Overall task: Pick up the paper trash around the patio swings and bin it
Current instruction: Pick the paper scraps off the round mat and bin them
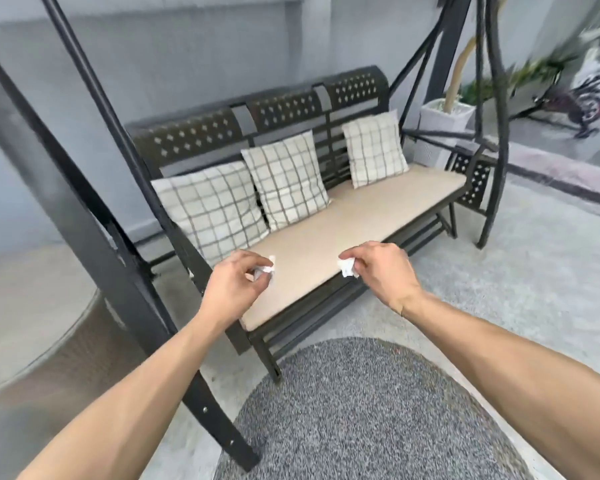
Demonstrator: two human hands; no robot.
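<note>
My left hand (234,284) is closed around a crumpled white paper scrap (266,269), which pokes out between thumb and fingers. My right hand (378,271) pinches a second crumpled white paper scrap (346,267) at its fingertips. Both hands hover over the front edge of the patio swing's beige seat cushion (361,216). No bin shows in the view.
The dark metal swing frame has a slanted leg (125,271) at my left and another (496,168) at the right. Three checked pillows (284,180) lean on the backrest. A grey round rug (371,414) lies below. A white planter (445,114) and an exercise bike (575,102) stand behind.
</note>
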